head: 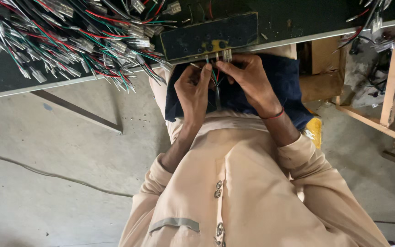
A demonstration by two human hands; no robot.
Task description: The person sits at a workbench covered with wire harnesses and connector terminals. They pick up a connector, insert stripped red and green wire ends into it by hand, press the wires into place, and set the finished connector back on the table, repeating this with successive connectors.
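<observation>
Both hands, left hand [194, 87] beside right hand [248, 80], meet under the table edge [69, 82], wire bundle [69, 39] lying on the table left of the mounted block [209, 36].

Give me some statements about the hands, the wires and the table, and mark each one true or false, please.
1. Both hands, left hand and right hand, hold thin coloured wires at the table edge. True.
2. The right wrist wears a red band. True.
3. The big pile of wires lies on the floor. False: it lies on the dark table.
4. A dark blue cloth lies under the hands. True.
5. The person wears a green shirt. False: the shirt is beige.
</observation>
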